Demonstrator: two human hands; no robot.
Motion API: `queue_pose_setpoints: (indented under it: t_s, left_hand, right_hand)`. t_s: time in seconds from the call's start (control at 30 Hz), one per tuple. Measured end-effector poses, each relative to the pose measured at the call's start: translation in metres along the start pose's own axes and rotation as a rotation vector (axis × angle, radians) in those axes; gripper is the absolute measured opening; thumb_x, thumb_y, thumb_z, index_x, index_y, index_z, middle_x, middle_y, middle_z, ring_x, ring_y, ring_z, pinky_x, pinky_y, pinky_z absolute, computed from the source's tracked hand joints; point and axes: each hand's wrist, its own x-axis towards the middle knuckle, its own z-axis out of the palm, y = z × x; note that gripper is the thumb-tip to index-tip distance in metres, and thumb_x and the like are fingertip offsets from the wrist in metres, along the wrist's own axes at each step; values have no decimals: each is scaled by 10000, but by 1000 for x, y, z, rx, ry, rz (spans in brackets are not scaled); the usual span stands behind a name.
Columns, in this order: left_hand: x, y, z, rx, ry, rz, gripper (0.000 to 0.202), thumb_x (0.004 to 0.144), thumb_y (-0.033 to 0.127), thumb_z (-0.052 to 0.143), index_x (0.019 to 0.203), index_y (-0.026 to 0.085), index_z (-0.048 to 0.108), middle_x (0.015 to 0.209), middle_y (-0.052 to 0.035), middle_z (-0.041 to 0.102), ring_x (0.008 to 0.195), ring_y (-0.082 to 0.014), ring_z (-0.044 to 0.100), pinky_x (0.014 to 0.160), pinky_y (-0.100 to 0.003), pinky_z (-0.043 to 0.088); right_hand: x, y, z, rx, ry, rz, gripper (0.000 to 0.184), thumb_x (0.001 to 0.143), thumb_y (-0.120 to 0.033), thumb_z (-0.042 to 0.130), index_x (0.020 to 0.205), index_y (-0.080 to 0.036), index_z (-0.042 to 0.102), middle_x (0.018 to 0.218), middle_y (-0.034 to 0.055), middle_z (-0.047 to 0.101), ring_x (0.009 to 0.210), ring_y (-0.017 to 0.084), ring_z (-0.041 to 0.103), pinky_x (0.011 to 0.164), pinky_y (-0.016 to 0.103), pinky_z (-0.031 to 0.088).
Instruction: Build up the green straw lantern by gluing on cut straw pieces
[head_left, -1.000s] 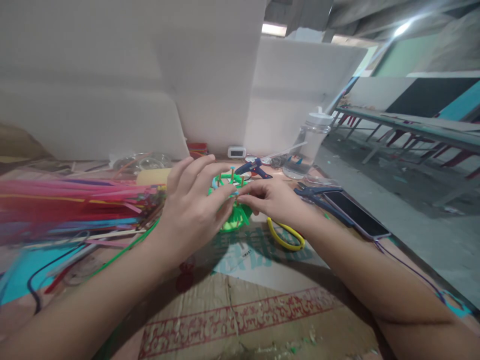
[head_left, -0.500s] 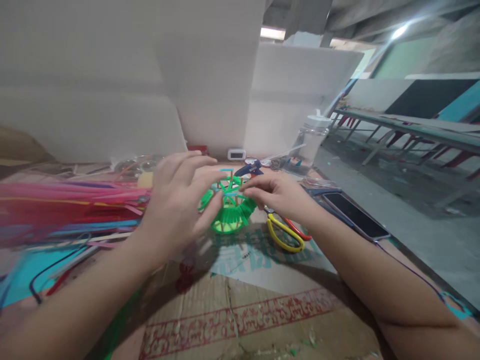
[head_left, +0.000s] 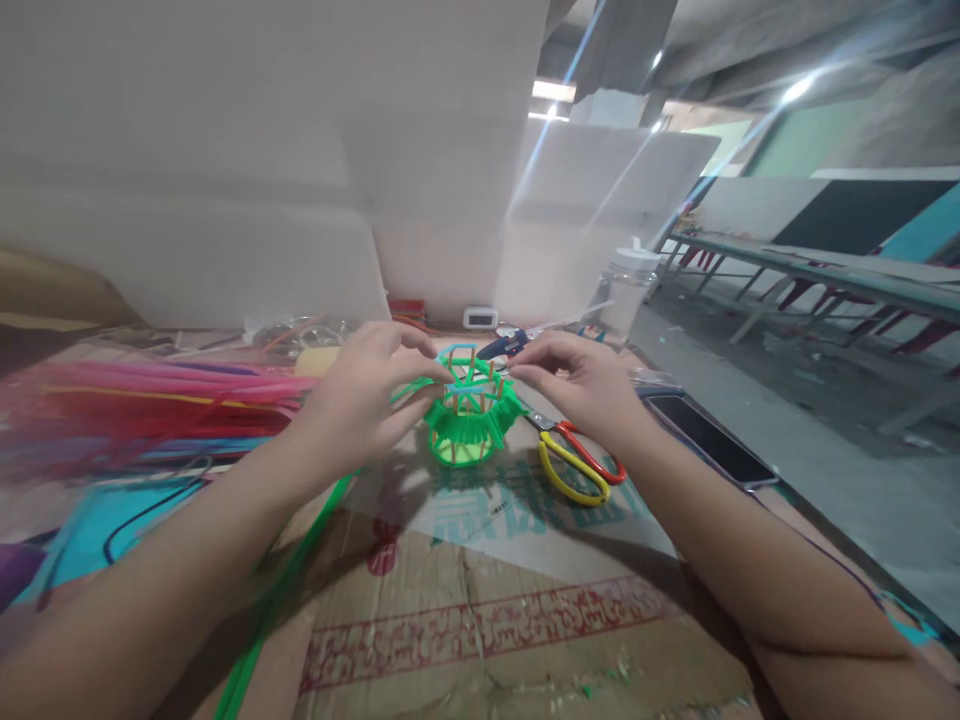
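Both hands have drawn apart, baring the small green woven plastic-strip basket (head_left: 469,428) on the cardboard-covered table (head_left: 525,625) between them. One grip, the left hand (head_left: 360,405), pinches a thin green strand (head_left: 411,389) lying crosswise from its rim; the right hand (head_left: 577,385), nearer, pinches the rim.

Nothing here can be read with any certainty.

Cardboard sheet (head_left: 420,590), lying flat on the near side of both hands: a band of red print (head_left: 480,635) runs across it. It is two ruled lines with ornate, script-like characters between, too smeared to make out a single one.

Same sheet, just below the left hand (head_left: 360,405) and right hand (head_left: 581,385): large teal characters (head_left: 480,505) on a paler panel. They are blurred and partly covered by the green woven basket (head_left: 469,425) and the scissors (head_left: 574,465) — not legible.

Beyond the hands, against the white board: a small white device (head_left: 480,318) with a dark display window. Digits, if any, are too small to tell.
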Motion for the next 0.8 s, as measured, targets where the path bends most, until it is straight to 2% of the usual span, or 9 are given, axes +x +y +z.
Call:
queue_pose_setpoints:
  t_s: [0.1, 0.17, 0.27, 0.37, 0.43, 0.53, 0.67, 0.8]
  left_hand:
    - [0, 3, 1, 14, 16, 51, 175, 958, 222, 600, 1060, 227, 743, 1136, -102, 634, 1087, -271, 584, 950, -455, 459]
    - [0, 2, 2, 30, 29, 76, 178, 956, 209, 605, 1073, 228, 738, 1133, -102, 642, 1083, -271, 584, 947, -453, 456]
    - [1, 1, 4, 58, 39, 103, 187, 959, 182, 594, 1079, 223, 730, 1133, -100, 649, 1081, -267, 588, 954, -445, 446]
    - [1, -1, 5, 81, 31, 38, 165, 963, 220, 597, 1079, 177, 707, 1128, -115, 642, 1077, -275, 581, 953, -439, 441]
    - [0, -3, 7, 83, -6, -61, 186, 945, 304, 644, 1033, 148, 694, 1060, -113, 637, 1033, -284, 579, 909, -430, 449]
    - [-1, -6, 12, 25, -91, -154, 246, 898, 412, 710, 945, 171, 714, 954, -75, 619, 955, -271, 578, 850, -403, 441]
    - [-2, -4, 20, -39, -138, -171, 251, 919, 442, 687, 904, 207, 771, 899, -59, 628, 900, -244, 581, 800, -367, 412]
    - [-1, 3, 25, -76, -167, -166, 216, 927, 387, 689, 887, 199, 787, 807, -40, 630, 823, -219, 568, 739, -344, 387]
  right_hand:
    - [-3, -2, 7, -48, -20, -135, 166, 926, -247, 657, 783, -178, 707, 761, 21, 708, 692, 138, 610, 650, 287, 468]
    - [-4, 1, 10, -60, -45, -228, 159, 969, -194, 580, 899, -185, 722, 868, 43, 729, 802, 155, 651, 732, 305, 500]
    - [-5, 5, 16, -95, -46, -329, 172, 966, -162, 589, 1081, -187, 715, 1050, 92, 729, 983, 193, 670, 864, 359, 522]
    - [-6, 3, 21, -164, -36, -424, 184, 954, -169, 622, 1120, -196, 696, 1100, 99, 736, 1074, 223, 655, 960, 414, 499]
    - [-6, 0, 26, -198, -51, -463, 172, 959, -156, 606, 1102, -205, 688, 1082, 83, 753, 1066, 228, 651, 971, 425, 490]
    - [-5, -4, 31, -237, -73, -473, 151, 962, -157, 590, 1067, -204, 686, 1055, 74, 762, 1028, 235, 640, 945, 424, 493]
    - [-4, -3, 34, -278, -77, -481, 134, 957, -147, 595, 1022, -193, 704, 1007, 72, 765, 984, 229, 626, 921, 409, 490]
    - [-3, 1, 36, -301, -42, -516, 124, 961, -158, 608, 983, -203, 721, 951, 54, 772, 930, 212, 631, 888, 389, 486]
